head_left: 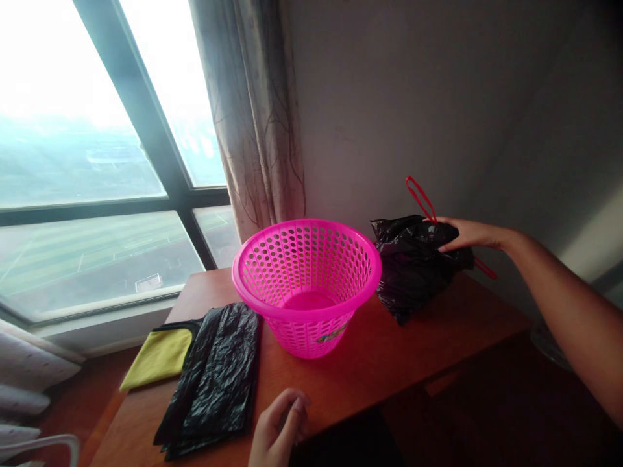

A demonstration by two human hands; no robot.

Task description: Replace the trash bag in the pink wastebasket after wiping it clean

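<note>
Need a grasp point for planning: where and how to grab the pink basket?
Likely the near rim, pinched from the front: the basket stands upright and flares out from a narrower base. The left hand is on that side; folded black plastic and the black bag in the right hand flank it.

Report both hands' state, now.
Left hand: loosely curled, nothing visible in it; whether it is fully closed cannot be told.
Right hand: closed on the crumpled black bag, thumb on the near side.
</note>
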